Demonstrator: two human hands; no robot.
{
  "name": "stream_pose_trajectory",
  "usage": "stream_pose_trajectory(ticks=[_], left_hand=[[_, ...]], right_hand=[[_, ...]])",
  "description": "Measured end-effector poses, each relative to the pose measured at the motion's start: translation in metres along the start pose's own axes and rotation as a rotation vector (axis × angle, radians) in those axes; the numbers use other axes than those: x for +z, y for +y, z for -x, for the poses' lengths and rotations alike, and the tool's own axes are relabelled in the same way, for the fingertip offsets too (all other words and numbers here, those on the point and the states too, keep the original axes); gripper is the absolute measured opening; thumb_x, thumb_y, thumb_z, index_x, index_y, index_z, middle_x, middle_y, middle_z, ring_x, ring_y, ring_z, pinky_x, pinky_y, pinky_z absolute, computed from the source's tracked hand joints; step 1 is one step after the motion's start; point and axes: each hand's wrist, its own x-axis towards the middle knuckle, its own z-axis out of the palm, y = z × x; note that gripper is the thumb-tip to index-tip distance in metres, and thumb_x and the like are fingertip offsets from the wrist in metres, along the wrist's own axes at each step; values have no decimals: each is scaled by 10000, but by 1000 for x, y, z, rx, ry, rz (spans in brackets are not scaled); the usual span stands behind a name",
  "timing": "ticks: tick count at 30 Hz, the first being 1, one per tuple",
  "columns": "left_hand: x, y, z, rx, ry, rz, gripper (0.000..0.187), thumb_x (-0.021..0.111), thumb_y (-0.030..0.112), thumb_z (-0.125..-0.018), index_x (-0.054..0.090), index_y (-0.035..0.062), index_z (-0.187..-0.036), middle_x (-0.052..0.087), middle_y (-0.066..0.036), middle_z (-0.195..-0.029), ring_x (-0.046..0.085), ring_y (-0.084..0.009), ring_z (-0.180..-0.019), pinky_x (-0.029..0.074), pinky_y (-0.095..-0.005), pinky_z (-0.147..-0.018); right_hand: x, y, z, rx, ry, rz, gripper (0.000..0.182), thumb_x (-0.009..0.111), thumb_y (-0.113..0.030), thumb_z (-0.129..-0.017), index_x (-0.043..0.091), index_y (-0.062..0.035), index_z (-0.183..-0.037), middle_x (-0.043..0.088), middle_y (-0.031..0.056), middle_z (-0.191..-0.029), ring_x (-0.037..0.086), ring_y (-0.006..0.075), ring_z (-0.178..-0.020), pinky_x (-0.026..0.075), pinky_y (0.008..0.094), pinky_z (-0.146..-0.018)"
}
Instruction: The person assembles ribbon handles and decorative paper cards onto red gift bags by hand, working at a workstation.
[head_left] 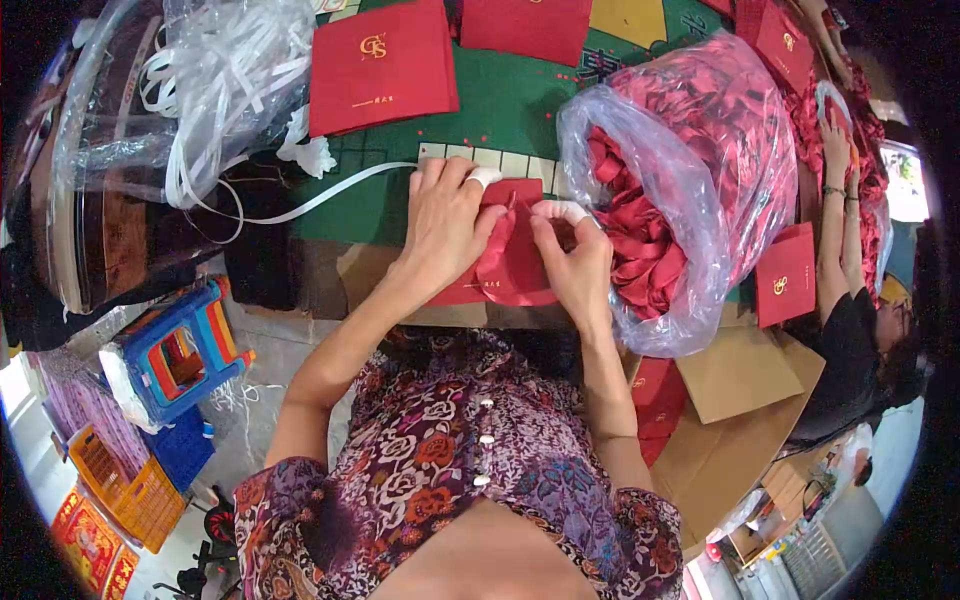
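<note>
On the table edge in front of me lies a red card [528, 258], with a loop of shiny red ribbon [494, 262] on it. My left hand [440, 220] is curled over the card's left side and holds it down, thumb on the right and a white wrap on one finger. A narrow white strip [335, 200] runs from the left up to these fingers. My right hand [580, 262] is pinched closed at the card's right edge, one finger wrapped in white. What lies between its fingertips is too small to make out.
A clear plastic bag [690, 180] full of red ribbons stands close at my right. White strips in plastic [240, 80] lie at upper left. Red printed cards [380, 70] are stacked behind. A cardboard box [740, 400] sits at right. Another person's arm [835, 210] reaches in farther right.
</note>
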Motion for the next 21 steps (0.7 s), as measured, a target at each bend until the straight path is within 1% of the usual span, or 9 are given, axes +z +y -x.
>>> stream_pose_trajectory(ticks=[1,3,5,12,15,16,17,18,21], left_hand=[[-1,2,0,-14,19,25,395,774,229,-778,654,66,-1118,584,-116,-1084,524,-315,-1043,396,-429,-866],[-2,5,-1,-28,35,50,395,783,239,-769,654,71,-1103,581,-113,-1073,524,-314,-1039,392,-428,-862],[-2,7,-1,-19,123,104,392,797,247,-752,656,85,-1080,574,-110,-1051,524,-315,-1028,381,-436,-867],[3,4,1,-100,68,115,339,793,215,-746,675,135,-1054,576,-89,-1040,526,-301,-1021,372,-429,-853],[-4,5,1,-132,54,141,288,783,196,-754,690,136,-1020,607,-74,-993,535,-291,-1001,371,-421,-845],[-6,6,0,-129,68,174,257,768,188,-766,692,140,-1007,618,-68,-941,531,-285,-965,360,-420,-834],[-7,7,0,-125,83,207,226,753,181,-778,694,143,-993,629,-62,-889,527,-279,-928,349,-419,-823],[-7,7,0,-125,84,206,226,753,181,-778,694,143,-993,629,-62,-889,527,-279,-928,349,-419,-823],[-6,8,0,-106,141,193,209,750,172,-776,701,134,-975,660,-63,-857,538,-277,-914,346,-419,-832]], right_hand=[[2,-1,-1,3,1,-2,155,692,-106,-910,708,0,-1021,724,28,-870,623,66,-774,507,252,-703],[4,-3,-2,-26,30,101,161,696,-120,-898,712,2,-1002,728,67,-841,644,85,-766,510,264,-697],[6,-2,-4,-32,48,97,166,700,-124,-887,714,2,-995,726,81,-832,651,96,-757,512,271,-697],[7,-3,-5,-85,81,153,172,719,-118,-842,720,-3,-970,731,114,-830,682,144,-753,523,298,-716],[6,-12,-4,-94,69,137,168,722,-117,-837,723,-6,-963,735,118,-835,691,149,-765,528,304,-725],[7,-12,-4,-94,68,137,168,722,-117,-837,723,-6,-963,735,118,-835,691,149,-765,528,304,-725],[9,-12,-6,-135,81,162,166,725,-117,-835,725,-7,-960,737,120,-839,695,149,-764,531,304,-723],[10,-12,-6,-177,94,187,165,728,-117,-832,726,-8,-957,738,121,-843,698,149,-762,535,305,-722],[11,-14,-6,-115,69,180,157,736,-115,-825,730,-11,-942,740,117,-832,700,143,-747,538,297,-707]])
